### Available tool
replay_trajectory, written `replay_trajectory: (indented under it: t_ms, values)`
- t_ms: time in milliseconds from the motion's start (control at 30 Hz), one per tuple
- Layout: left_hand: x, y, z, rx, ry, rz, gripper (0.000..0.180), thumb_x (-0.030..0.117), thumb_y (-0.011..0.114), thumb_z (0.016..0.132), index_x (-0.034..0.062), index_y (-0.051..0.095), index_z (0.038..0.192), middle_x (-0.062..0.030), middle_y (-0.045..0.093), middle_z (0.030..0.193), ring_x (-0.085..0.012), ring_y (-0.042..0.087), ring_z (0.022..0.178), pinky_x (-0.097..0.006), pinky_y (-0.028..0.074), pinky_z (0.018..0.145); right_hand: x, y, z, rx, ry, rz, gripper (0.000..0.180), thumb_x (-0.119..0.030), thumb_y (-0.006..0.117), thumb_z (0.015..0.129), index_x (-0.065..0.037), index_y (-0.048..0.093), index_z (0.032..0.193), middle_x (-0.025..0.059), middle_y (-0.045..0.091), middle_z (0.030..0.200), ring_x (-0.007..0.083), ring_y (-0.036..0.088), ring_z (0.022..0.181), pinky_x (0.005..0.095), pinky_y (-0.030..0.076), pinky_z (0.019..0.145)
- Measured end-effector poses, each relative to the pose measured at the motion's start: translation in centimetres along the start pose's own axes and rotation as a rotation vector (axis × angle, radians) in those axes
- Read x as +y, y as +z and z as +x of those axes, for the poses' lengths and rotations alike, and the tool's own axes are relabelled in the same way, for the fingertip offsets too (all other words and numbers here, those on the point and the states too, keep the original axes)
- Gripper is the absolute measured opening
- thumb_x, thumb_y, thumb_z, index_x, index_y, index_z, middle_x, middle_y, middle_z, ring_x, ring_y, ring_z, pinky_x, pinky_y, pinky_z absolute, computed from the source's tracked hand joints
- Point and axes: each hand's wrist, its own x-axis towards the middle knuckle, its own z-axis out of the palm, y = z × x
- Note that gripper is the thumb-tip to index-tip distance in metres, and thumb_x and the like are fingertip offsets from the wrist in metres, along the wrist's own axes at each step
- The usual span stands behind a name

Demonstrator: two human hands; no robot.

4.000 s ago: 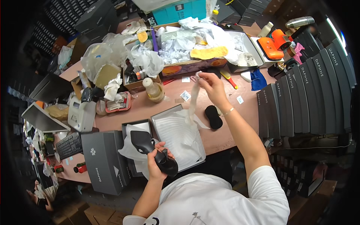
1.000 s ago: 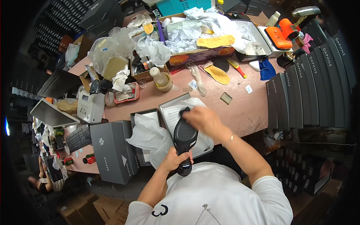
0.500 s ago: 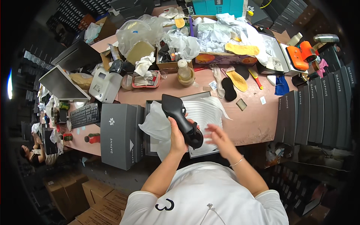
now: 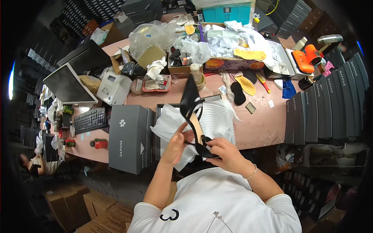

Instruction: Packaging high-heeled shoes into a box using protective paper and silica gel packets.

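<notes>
A black pointed-toe high-heeled shoe [image 4: 191, 101] with thin straps and a beige insole is up in front of me, toe pointing away. My right hand [image 4: 229, 156] grips it at the heel end, around the strap. Beside the shoe's left edge is my left hand [image 4: 175, 146], its fingers apart and partly behind the straps; whether they touch the shoe I cannot make out. Below lies an open grey shoebox [image 4: 158, 149] lined with white tissue paper [image 4: 165, 122] and a ribbed white sheet [image 4: 219, 120].
Closed grey shoeboxes [image 4: 126, 139] stand left of the open one, near a keyboard [image 4: 90, 120] and monitor [image 4: 70, 86]. More shoeboxes [image 4: 334, 105] line the right edge. Insoles [image 4: 245, 84], a bottle [image 4: 196, 73] and a paper-filled carton [image 4: 235, 64] sit at the back.
The shoe has turned from its outer side and sole to show its insole and straps, with its toe higher. My right hand has closed on the heel end; my left hand has loosened.
</notes>
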Motion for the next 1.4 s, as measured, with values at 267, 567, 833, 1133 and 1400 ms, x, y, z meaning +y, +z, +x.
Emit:
replay_trajectory:
  t_ms: [267,567,833,1133,1400]
  values:
    - [0.2,0.8,-0.5,0.165,0.033,-0.055,0.052,0.032,0.046,0.088,-0.0054,0.045,0.124,-0.0164,0.064,0.099,-0.0197,0.062,0.092,-0.032,0.051,0.082,0.6,2.8,-1.0,-0.010,-0.222,-0.060,0.075,-0.009,0.080,0.066,-0.007,0.045,0.132,0.0171,0.046,0.134,0.0341,0.050,0.117,0.0400,0.045,0.096]
    - [-0.3,0.5,-0.8,0.083,0.142,0.275,0.031,0.024,0.046,0.089,-0.0042,0.058,0.093,-0.0048,0.061,0.079,-0.0131,0.055,0.070,-0.029,0.046,0.064,3.9,2.6,-4.4,0.006,-0.074,0.002,0.092,-0.027,0.085,0.065,-0.008,0.036,0.140,0.0229,0.028,0.146,0.0367,0.047,0.123,0.0424,0.045,0.098]
    - [-7.8,5.4,-0.4,0.084,-0.102,0.303,0.039,0.028,0.054,0.094,0.0003,0.049,0.121,-0.0093,0.056,0.109,-0.0193,0.055,0.102,-0.033,0.044,0.086,2.8,0.6,-3.9,0.054,0.156,0.078,0.053,-0.011,0.082,0.066,-0.009,0.065,0.116,0.0205,0.044,0.139,0.0327,0.048,0.125,0.0385,0.038,0.104]
    - [-8.5,-2.9,-9.3,0.470,0.364,1.806,0.037,0.011,0.069,0.077,0.0039,0.058,0.111,-0.0164,0.055,0.112,-0.0338,0.052,0.106,-0.044,0.040,0.093,7.0,-2.5,-9.0,0.404,0.488,1.163,0.054,-0.033,0.058,0.085,0.008,0.055,0.121,0.0190,0.056,0.124,0.0295,0.055,0.115,0.0455,0.042,0.101]
    - [-4.5,-5.7,-4.4,0.838,0.625,1.194,0.008,0.002,0.055,0.090,0.0002,0.059,0.097,-0.0149,0.058,0.100,-0.0290,0.057,0.093,-0.036,0.046,0.083,5.9,-0.2,-5.6,0.633,0.521,2.065,0.057,-0.050,0.044,0.092,-0.005,0.053,0.125,0.0214,0.057,0.119,0.0427,0.054,0.112,0.0412,0.058,0.083]
